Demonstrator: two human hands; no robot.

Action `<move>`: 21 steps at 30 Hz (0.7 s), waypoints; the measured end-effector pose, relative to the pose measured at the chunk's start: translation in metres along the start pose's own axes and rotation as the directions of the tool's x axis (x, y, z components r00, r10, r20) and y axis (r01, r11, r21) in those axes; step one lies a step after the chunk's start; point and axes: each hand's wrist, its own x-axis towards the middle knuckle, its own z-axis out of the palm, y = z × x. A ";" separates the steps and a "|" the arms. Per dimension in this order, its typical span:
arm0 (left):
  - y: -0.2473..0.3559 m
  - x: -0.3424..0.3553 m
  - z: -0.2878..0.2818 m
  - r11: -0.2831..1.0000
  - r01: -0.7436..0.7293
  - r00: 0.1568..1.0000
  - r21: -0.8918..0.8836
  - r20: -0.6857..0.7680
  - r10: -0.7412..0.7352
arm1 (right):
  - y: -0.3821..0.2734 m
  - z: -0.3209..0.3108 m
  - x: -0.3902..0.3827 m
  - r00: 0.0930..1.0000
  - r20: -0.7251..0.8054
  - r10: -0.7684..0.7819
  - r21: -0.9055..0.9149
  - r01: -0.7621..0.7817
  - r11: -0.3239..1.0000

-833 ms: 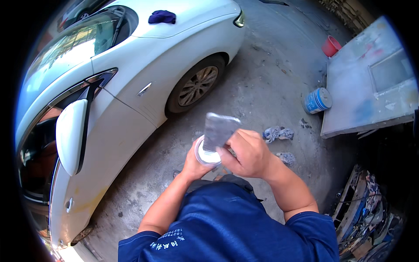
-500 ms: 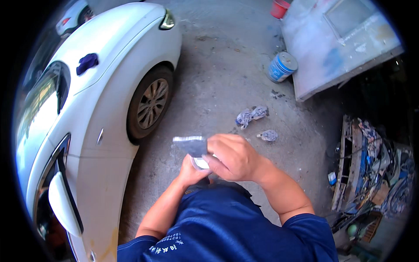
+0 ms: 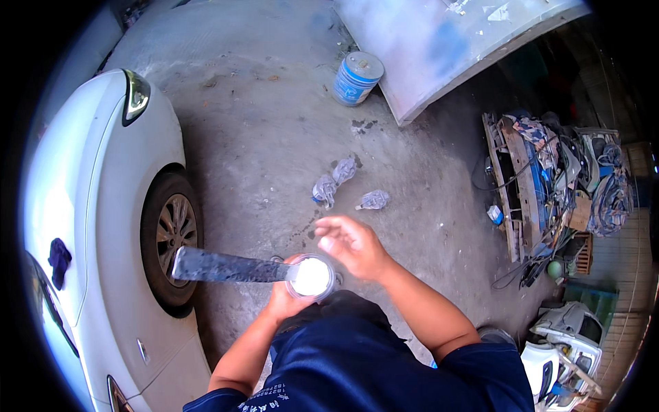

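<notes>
My left hand (image 3: 280, 302) is closed round a clear plastic cup (image 3: 332, 280) with bright white contents. A long, flat dark strip (image 3: 230, 266) with a pale outer end leans out of the cup, one end at its mouth. It stretches left over my left hand; whether those fingers also touch it is hidden. To the right of the cup my right hand (image 3: 353, 248) is raised with its fingers apart and nothing in it.
A white car (image 3: 103, 172) stands on the left, a dark cloth (image 3: 60, 263) on it. Crumpled bags (image 3: 334, 182) lie on the floor ahead. Beyond are a blue-and-white bucket (image 3: 357, 79) and a large pale panel (image 3: 425, 62). Piled scrap (image 3: 559, 178) lies at right.
My right hand has let go of the dark strip and moved off to the right of the cup. The strip now points left from the cup. My view has swung right, away from the car.
</notes>
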 end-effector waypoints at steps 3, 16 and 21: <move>-0.018 0.021 -0.011 0.992 -0.104 0.978 0.071 -0.176 0.116 | 0.086 -0.038 -0.015 0.943 -0.173 0.286 0.017 -0.287 0.958; -0.082 0.073 0.039 0.994 0.103 0.901 0.044 -0.426 -0.074 | 0.365 -0.154 -0.151 0.700 -0.312 0.642 -0.383 -0.711 0.590; -0.132 0.112 0.099 0.978 0.148 0.825 0.150 -0.564 -0.039 | 0.504 -0.202 -0.117 0.696 -0.299 0.653 -0.403 -0.712 0.575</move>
